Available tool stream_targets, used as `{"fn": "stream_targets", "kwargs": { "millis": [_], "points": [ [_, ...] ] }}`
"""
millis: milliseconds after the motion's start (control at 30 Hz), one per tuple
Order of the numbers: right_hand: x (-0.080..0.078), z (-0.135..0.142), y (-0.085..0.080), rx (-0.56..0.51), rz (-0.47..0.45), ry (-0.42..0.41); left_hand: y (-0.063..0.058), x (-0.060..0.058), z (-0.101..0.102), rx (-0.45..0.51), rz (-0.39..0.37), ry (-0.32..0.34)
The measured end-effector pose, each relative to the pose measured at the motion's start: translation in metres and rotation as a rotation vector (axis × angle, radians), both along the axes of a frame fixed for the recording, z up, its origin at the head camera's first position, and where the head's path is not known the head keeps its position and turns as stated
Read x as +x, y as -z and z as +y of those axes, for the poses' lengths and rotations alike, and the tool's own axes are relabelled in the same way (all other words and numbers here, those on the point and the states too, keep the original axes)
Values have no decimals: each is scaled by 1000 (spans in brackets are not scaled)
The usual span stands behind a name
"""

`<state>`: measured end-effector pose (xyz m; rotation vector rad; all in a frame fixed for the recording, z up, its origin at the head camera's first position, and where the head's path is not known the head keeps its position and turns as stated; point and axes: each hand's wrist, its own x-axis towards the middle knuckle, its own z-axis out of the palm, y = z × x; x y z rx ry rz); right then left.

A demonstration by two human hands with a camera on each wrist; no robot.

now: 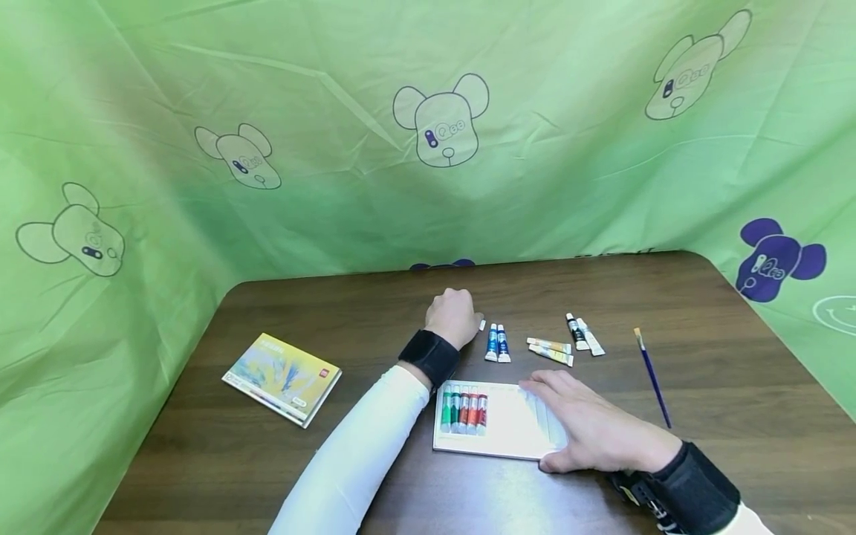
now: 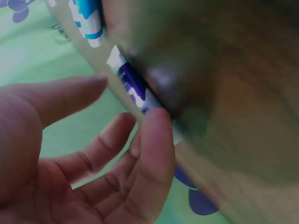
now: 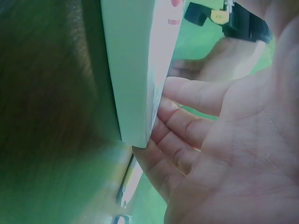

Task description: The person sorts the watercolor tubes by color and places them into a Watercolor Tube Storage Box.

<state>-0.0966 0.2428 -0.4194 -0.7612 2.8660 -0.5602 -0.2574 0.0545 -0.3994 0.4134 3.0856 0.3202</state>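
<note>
L hand (image 1: 453,318) nearer, fingers parted, no pinch afaict; purple tube (image 2: 133,88) just past thumb-finger gap, long axis diag in wrist cam. R hand (image 1: 588,422) straight-fingered on tray (image 1: 511,416).

The tray (image 1: 511,420) is white, one tube (image 2: 132,85) purple-and-white, the backdrop (image 1: 341,96) cartoon-patterned green.
</note>
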Motion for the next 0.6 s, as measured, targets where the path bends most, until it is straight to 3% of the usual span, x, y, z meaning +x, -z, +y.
{"fn": "stream_targets", "kwargs": {
  "millis": [267, 600],
  "points": [
    [-1, 0, 2, 2, 25, -3, -5, -11, 9, -64, 40, -32],
    [-2, 1, 2, 6, 28, -2, -4, -14, 4, -47, -12, -27]
  ]
}}
